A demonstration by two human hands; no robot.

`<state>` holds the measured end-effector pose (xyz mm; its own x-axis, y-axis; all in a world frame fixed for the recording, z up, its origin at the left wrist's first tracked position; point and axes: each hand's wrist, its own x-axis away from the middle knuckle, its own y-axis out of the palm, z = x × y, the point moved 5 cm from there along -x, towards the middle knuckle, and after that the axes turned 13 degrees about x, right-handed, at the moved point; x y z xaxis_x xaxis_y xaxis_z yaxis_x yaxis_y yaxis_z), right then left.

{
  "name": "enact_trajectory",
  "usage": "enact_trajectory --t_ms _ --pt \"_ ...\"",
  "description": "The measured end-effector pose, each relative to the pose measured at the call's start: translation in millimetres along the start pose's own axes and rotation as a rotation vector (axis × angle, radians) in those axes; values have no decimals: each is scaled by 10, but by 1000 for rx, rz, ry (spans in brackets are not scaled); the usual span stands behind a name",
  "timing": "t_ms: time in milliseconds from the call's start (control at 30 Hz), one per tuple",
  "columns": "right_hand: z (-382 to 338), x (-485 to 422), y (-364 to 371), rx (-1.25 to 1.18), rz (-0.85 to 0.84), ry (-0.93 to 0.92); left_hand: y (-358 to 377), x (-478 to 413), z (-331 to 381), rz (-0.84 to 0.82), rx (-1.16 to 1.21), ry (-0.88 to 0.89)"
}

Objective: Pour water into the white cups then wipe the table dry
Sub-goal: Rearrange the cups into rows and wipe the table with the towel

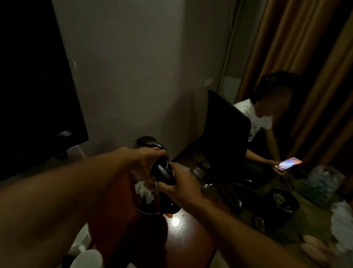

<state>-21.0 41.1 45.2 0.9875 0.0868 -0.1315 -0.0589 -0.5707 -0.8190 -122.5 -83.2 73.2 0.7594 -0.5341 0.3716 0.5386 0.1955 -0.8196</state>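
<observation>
Kettle [163,173] is hanging between both hands over the bench [185,243]. Right hand [180,187] is gripping its handle. Left hand [145,163] is apparently clasping the lid (dim view). Judging it heavy, rigid and slick, so the handle is offering the safest hold. White cup [86,262] is standing well nearward of the fingers.

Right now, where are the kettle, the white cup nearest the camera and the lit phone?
kettle [163,173]: head view, on its dark top part.
white cup [86,263]: head view, on its pale side wall, at the bottom edge.
phone [289,164]: head view, on its lit screen.
</observation>
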Motion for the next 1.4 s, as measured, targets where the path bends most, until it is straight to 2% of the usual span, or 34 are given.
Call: enact_trajectory --t_ms 100,267,400,500,767,967,1167,1267,1400 --pt "358 -188 19 -13 -28 48 64 -247 144 -17 10 -5" --pt "854 -457 137 -70 -70 96 214 -909 187 -24 -120 70" --pt "1179 -581 272 -109 -105 136 375 -1231 81 -65 -200 38" --pt "1350 -646 342 -106 -128 166 483 -1387 86 -128 -237 51" --pt "1475 -800 296 -79 -107 206 439 -1618 83 -137 -277 68" --pt "1466 -789 188 22 -154 180 419 -1514 9 -131 -257 61" --pt "1163 -650 46 250 -11 81 386 -946 -182 -18 -255 18" --pt "934 -524 100 254 31 -21 452 -526 -326 0 -301 -68" --pt "577 -301 328 218 -28 -104 574 124 -447 38 -327 -155"
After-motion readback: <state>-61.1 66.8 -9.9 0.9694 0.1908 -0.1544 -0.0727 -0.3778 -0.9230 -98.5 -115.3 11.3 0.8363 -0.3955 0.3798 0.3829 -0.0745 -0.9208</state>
